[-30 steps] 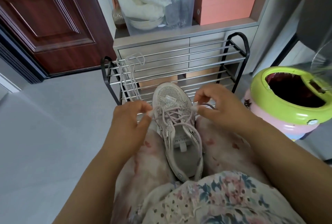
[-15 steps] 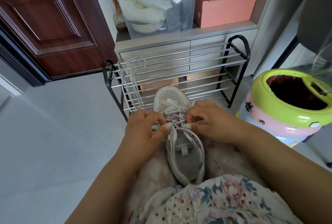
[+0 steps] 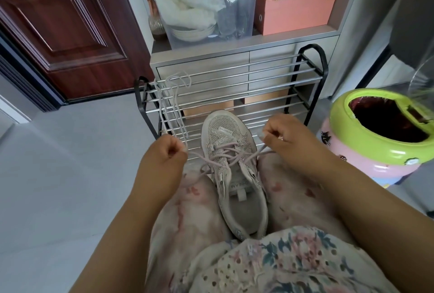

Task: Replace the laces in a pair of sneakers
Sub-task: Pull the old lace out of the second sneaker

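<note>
Each hand, left (image 3: pixel 164 151) and right (image 3: pixel 285 134), pinches an end of the pale pink lace (image 3: pixel 225 157), drawn sideways across the heel-near grey mesh sneaker (image 3: pixel 231 151).

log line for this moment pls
left hand grips lace end | right hand grips other end | sneaker between knees | spare lace on rack

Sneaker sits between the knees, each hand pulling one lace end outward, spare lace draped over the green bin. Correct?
Not quite. The head view shows the spare lace draped over the metal shoe rack, not the green bin. The rest holds: the sneaker sits between the knees, and the left hand and right hand each pull one lace end outward.
</note>
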Motion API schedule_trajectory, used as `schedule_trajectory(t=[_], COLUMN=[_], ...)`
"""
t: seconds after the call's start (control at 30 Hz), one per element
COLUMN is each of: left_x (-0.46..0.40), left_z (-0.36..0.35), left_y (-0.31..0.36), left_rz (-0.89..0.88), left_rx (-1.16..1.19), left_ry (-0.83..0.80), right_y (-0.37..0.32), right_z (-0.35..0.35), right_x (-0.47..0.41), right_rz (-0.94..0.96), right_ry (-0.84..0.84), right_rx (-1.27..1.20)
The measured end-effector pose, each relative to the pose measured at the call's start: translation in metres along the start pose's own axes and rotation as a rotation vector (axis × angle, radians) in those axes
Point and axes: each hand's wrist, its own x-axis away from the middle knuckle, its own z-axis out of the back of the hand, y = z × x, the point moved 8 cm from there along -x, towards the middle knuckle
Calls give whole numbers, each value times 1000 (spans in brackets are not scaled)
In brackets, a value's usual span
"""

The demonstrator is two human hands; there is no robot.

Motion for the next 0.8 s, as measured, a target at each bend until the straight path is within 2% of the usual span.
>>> schedule_trajectory(t=[0.13, 0.23, 0.3, 0.33, 0.4, 0.5, 0.57, 0.63, 0.7, 0.8], left_x=[8, 14, 14, 15, 17, 14, 13, 15, 16, 13], left_z=[-22, -41, -50, -52, -49, -35, -33, -39, -40, -37], left_y=[16, 20, 20, 20, 21, 15, 12, 8, 3, -8], left_rz=[-226, -350, -396, -396, -327, -136, -20, 75, 129, 155], left_rx=[-121, -326, -404, -371, -215, 3, 219, 438, 535, 527], left_ry=[-101, -193, -218, -225, -210, -125, -128, -150, -117, -39], right_y=[-24, -28, -28, -28, -26, -20, -16, -13, -11, -13], right_z=[-15, -31, -37, -38, -35, -30, -28, -25, -24, -24], right_x=[6, 9, 11, 12, 13, 14, 13, 11, 11, 12], right_rz=[146, 204, 197, 178, 115, 12, -37, -98, -150, -135], right_ry=[-97, -221, -278, -289, -284, -236, -203, -172, -164, -166], right_rx=[90, 220, 164, 109, 28, -24, -58, -191, -338, -352])
